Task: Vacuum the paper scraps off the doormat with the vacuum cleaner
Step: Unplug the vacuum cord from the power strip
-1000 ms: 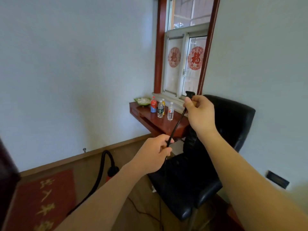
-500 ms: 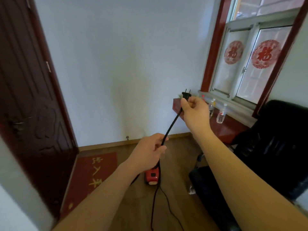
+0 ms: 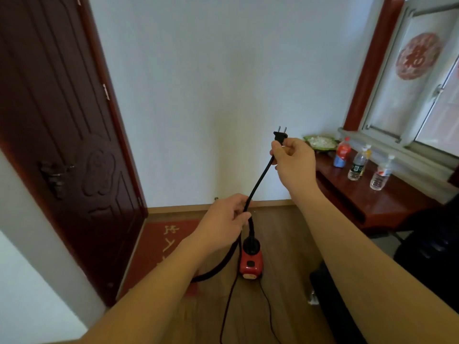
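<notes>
Standing on the wooden floor just right of the red doormat [image 3: 154, 244], the small red vacuum cleaner [image 3: 250, 264] has its black hose [image 3: 221, 270] curving left toward the mat. Its black power cord [image 3: 259, 182] rises through the left hand [image 3: 223, 217], whose fingers curl round it, to the two-pin plug [image 3: 280, 138] pinched prongs-up by the right hand [image 3: 293, 160]. A dark door [image 3: 62, 120] stands left of the mat, and a red-brown desk [image 3: 372, 202] carrying drink bottles [image 3: 357, 166] is at right.

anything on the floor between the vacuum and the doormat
Nothing visible: the vacuum cleaner sits right beside the doormat, with only its own black hose curving toward the mat. The left forearm hides part of that stretch.
</notes>
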{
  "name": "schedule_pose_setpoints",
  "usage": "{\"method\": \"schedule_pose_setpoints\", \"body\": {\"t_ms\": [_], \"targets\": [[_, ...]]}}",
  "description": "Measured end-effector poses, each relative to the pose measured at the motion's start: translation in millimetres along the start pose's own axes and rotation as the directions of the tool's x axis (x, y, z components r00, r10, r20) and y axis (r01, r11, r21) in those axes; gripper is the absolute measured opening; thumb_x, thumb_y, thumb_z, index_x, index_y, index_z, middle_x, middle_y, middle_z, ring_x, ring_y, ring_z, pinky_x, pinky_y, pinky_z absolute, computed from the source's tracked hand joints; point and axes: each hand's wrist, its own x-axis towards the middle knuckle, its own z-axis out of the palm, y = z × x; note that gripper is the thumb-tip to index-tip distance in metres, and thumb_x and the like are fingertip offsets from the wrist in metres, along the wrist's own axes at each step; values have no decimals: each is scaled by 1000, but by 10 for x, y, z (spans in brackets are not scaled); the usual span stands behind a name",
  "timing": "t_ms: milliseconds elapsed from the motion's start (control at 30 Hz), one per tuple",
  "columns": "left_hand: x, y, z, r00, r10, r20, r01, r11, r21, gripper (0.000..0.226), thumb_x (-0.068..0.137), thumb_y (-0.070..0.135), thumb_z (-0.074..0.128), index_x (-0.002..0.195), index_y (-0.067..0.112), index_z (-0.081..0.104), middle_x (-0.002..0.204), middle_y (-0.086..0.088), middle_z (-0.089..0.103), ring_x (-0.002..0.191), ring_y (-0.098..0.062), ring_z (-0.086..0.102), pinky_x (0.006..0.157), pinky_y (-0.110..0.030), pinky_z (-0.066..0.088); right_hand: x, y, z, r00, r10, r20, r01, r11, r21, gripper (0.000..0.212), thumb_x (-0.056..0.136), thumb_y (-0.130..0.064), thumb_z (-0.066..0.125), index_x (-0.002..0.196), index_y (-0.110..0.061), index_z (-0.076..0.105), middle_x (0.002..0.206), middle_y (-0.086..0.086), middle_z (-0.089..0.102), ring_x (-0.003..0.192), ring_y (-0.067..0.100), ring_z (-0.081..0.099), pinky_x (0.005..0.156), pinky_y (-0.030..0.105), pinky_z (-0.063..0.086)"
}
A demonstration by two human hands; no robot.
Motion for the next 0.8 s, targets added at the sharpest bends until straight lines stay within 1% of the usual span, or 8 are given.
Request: {"method": "schedule_pose_setpoints", "body": {"t_ms": [100,200,300,400,500,600,700,800], "targets": [[386,61,209,1000,1,7,-1,1000,12,28,103,23,59,130,31,58,96,15,67,81,9,63,68,-5,45,371,192,-143,1000,8,-2,-8,1000,4,30,98,-27,61,120,-7,61,90,2,71,87,19,70,79,36,57],[727,111,385,1000,-8,23,8,1000,13,31,104,23,59,133,30,57,97,15,66,81,10,64,66,-3,46,705,340,-243,1000,9,3,-9,1000,-5,29,99,-27,61,121,-8,61,89,-1,71,85,16,70,79,35,58],[1030,86,528,1000,-11,23,11,1000,2,32,104,22,58,135,27,57,93,17,67,81,15,62,69,0,45,1011,477,-264,999,21,32,-20,1000,-6,28,98,-28,61,119,-9,62,88,-2,71,84,16,69,82,38,58],[1292,11,609,1000,-22,11,23,1000,-7,31,103,23,59,134,28,58,91,16,69,84,14,63,71,1,44,1280,613,-206,998,21,61,-20,1000,-17,20,98,-27,61,112,-13,63,87,-2,71,80,14,68,83,41,58],[1555,-118,661,999,-39,4,39,999,-26,31,103,23,59,134,30,57,93,17,68,88,12,63,73,3,43,1517,774,-99,997,26,75,-25,1000,-16,11,98,-27,62,105,-19,62,86,-2,71,80,14,69,83,41,58],[1854,-305,715,998,-60,12,61,996,-70,31,103,21,59,133,31,58,98,16,68,90,19,60,72,7,39,1758,967,37,996,35,77,-32,999,-33,11,98,-28,62,105,-20,62,89,1,72,83,16,70,82,39,59],[2170,-513,772,998,-53,30,55,994,-94,29,103,21,59,130,33,59,96,19,66,89,19,61,73,3,42,2017,1182,178,997,51,64,-48,998,-51,9,98,-27,62,103,-20,62,88,0,72,80,15,68,78,35,58],[2530,-743,810,998,-41,36,45,994,-104,29,103,23,59,129,35,58,94,18,67,90,8,65,75,-5,46,2320,1393,362,996,69,64,-64,995,-79,14,98,-27,62,106,-15,63,90,0,72,80,13,68,74,31,56]]}}
